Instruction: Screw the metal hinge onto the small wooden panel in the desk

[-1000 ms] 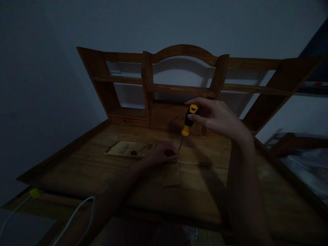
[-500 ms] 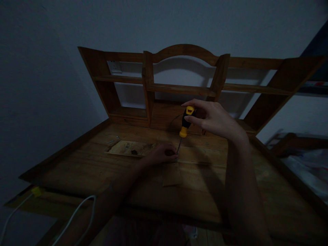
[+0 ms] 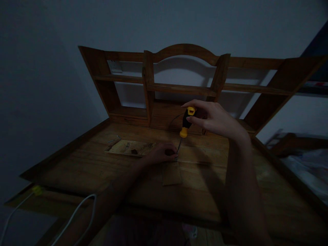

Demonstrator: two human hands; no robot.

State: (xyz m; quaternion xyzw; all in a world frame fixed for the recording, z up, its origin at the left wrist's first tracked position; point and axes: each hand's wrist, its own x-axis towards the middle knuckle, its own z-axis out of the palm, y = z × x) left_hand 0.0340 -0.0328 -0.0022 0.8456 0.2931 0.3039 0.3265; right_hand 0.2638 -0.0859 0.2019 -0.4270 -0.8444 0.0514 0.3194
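My right hand (image 3: 208, 114) grips the yellow and black handle of a screwdriver (image 3: 183, 132), which is tilted with its shaft pointing down to the left. The screwdriver's tip meets the fingertips of my left hand (image 3: 164, 153), low over the desk top. Those left fingers are pinched together around something small at the tip, too dark and tiny to make out. Just in front of them lies a small flat piece of wood (image 3: 172, 174). Partly behind my left hand is a longer pale wooden board (image 3: 128, 147) with dark stains.
A couple of thin metal pieces, perhaps screws (image 3: 110, 141), lie by the board's left end. Wooden shelving (image 3: 179, 89) rises at the back of the desk (image 3: 87, 167). A white cable (image 3: 77, 210) loops near my left forearm, and a yellow object (image 3: 37, 190) sits at the left edge.
The screwdriver handle and my right hand have shifted very slightly to the right. My left hand keeps its place at the tip.
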